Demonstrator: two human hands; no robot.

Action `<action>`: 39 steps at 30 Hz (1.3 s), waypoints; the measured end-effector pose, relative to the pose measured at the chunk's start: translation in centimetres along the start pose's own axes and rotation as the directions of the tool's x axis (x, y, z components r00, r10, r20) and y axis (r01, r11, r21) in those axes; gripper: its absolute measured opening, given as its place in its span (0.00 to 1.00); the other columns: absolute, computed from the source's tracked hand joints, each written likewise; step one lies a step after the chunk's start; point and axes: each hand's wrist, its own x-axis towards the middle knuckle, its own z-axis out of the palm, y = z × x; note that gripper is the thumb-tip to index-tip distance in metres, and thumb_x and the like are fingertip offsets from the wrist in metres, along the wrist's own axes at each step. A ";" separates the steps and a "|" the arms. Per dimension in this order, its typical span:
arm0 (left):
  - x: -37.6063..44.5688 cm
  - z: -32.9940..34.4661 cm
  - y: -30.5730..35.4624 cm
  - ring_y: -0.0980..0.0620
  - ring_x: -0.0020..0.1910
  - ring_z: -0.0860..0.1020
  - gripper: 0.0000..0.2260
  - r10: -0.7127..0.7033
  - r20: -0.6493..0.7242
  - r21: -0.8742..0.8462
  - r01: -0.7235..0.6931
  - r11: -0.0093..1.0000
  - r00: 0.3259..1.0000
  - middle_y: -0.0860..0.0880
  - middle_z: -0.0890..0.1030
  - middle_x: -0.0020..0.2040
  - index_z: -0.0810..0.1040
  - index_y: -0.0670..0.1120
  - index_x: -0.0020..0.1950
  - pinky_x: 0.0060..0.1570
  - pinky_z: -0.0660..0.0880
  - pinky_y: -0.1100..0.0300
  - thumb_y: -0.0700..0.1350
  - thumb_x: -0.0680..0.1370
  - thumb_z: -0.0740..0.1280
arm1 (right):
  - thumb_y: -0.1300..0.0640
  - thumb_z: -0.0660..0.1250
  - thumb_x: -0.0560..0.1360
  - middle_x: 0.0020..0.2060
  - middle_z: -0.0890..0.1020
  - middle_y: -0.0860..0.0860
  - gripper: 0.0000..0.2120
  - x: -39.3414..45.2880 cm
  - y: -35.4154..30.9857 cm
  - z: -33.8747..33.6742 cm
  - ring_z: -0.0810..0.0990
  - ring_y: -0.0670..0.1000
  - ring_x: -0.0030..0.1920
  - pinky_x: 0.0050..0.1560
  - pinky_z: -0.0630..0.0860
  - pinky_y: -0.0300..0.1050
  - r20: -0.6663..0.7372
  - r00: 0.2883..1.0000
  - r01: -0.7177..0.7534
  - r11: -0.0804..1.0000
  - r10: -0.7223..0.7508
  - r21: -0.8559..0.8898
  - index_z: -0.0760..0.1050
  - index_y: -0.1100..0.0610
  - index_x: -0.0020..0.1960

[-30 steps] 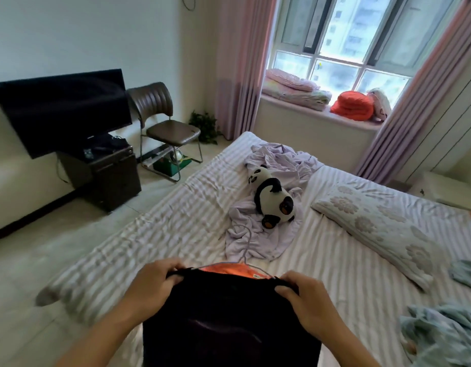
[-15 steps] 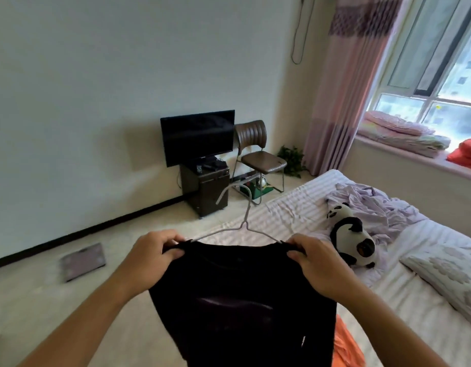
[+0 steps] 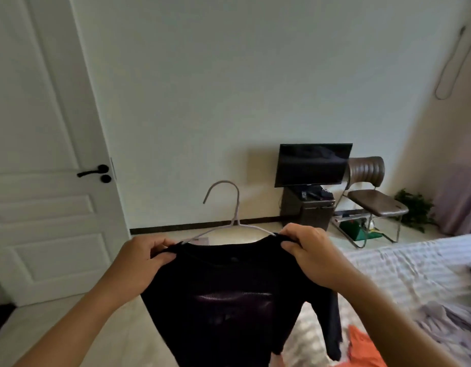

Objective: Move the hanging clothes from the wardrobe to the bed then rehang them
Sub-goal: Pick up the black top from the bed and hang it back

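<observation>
The black shirt (image 3: 229, 295) looks soft and light on its thin hanger (image 3: 235, 221). Left hand (image 3: 139, 263) and right hand (image 3: 312, 256) each pinch a shoulder, a good grip spot.

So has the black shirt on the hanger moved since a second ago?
Yes. The black shirt was over the bed; now it hangs left of it, toward the door.

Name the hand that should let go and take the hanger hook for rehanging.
Probably the right hand: the hook rises nearer it. The left hand keeps pinching the shirt.
</observation>
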 end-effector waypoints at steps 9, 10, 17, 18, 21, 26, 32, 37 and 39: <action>-10.2 -16.8 -8.2 0.66 0.39 0.80 0.07 -0.130 -0.304 0.111 0.170 0.979 0.944 0.63 0.82 0.37 0.84 0.54 0.44 0.39 0.71 0.66 0.41 0.75 0.72 | 0.56 0.62 0.80 0.40 0.81 0.44 0.06 4.7 -16.9 9.7 0.79 0.44 0.42 0.46 0.78 0.44 0.110 0.954 0.277 0.960 -0.278 0.029 0.77 0.47 0.49; -11.6 -18.3 -8.9 0.65 0.39 0.80 0.07 -0.144 -0.339 0.119 0.194 0.974 0.930 0.62 0.83 0.37 0.84 0.54 0.44 0.40 0.71 0.66 0.41 0.75 0.72 | 0.57 0.62 0.80 0.40 0.81 0.43 0.06 5.0 -18.8 10.8 0.79 0.44 0.42 0.45 0.77 0.43 0.128 0.942 0.308 0.951 -0.310 0.040 0.76 0.47 0.48; -21.6 -27.2 -12.7 0.65 0.38 0.79 0.08 -0.275 -0.560 0.124 0.408 0.905 0.782 0.62 0.82 0.37 0.82 0.55 0.42 0.39 0.71 0.66 0.42 0.76 0.71 | 0.56 0.61 0.81 0.41 0.81 0.42 0.07 6.0 -31.9 18.4 0.79 0.42 0.44 0.47 0.76 0.39 0.255 0.791 0.537 0.831 -0.556 0.144 0.77 0.47 0.51; -23.0 -28.2 -13.1 0.65 0.38 0.79 0.08 -0.290 -0.594 0.117 0.437 0.892 0.751 0.61 0.82 0.36 0.81 0.55 0.42 0.39 0.71 0.66 0.42 0.76 0.71 | 0.56 0.61 0.81 0.41 0.81 0.42 0.07 6.1 -33.8 19.3 0.79 0.42 0.44 0.48 0.76 0.39 0.268 0.763 0.566 0.808 -0.589 0.162 0.77 0.47 0.51; -27.0 -30.9 -14.1 0.62 0.36 0.79 0.08 -0.317 -0.705 0.095 0.527 0.844 0.635 0.58 0.81 0.35 0.79 0.54 0.40 0.37 0.70 0.65 0.41 0.75 0.72 | 0.58 0.63 0.80 0.39 0.80 0.42 0.08 6.2 -39.2 21.8 0.78 0.41 0.41 0.46 0.76 0.39 0.287 0.664 0.656 0.722 -0.690 0.218 0.77 0.46 0.47; -33.5 -34.9 -15.4 0.59 0.36 0.79 0.10 -0.337 -0.832 0.018 0.629 0.777 0.441 0.55 0.81 0.35 0.78 0.53 0.38 0.39 0.71 0.61 0.40 0.73 0.74 | 0.56 0.63 0.80 0.41 0.81 0.43 0.06 5.5 -47.9 26.2 0.78 0.43 0.44 0.48 0.76 0.43 0.288 0.476 0.777 0.551 -0.831 0.306 0.78 0.47 0.50; -40.1 -38.8 -16.3 0.57 0.40 0.79 0.08 -0.333 -0.902 -0.040 0.715 0.698 0.274 0.53 0.82 0.38 0.79 0.51 0.41 0.40 0.71 0.62 0.38 0.73 0.73 | 0.52 0.63 0.80 0.37 0.78 0.40 0.05 3.2 -56.7 30.5 0.76 0.39 0.39 0.38 0.69 0.33 0.270 0.240 0.865 0.331 -0.933 0.377 0.75 0.45 0.46; -46.3 -42.0 -17.0 0.53 0.42 0.79 0.07 -0.321 -0.937 -0.099 0.772 0.628 0.141 0.52 0.81 0.40 0.77 0.50 0.42 0.41 0.71 0.60 0.39 0.74 0.72 | 0.50 0.63 0.80 0.37 0.80 0.41 0.04 -0.7 -63.3 32.8 0.78 0.40 0.39 0.41 0.76 0.38 0.258 0.079 0.874 0.191 -0.963 0.446 0.77 0.45 0.48; -49.0 -43.6 -17.6 0.52 0.42 0.78 0.07 -0.306 -0.946 -0.102 0.795 0.599 0.110 0.51 0.80 0.41 0.76 0.49 0.42 0.42 0.71 0.60 0.39 0.74 0.72 | 0.49 0.64 0.79 0.36 0.80 0.41 0.05 -2.5 -66.0 33.6 0.78 0.40 0.39 0.41 0.77 0.39 0.243 0.018 0.876 0.132 -0.970 0.464 0.78 0.44 0.47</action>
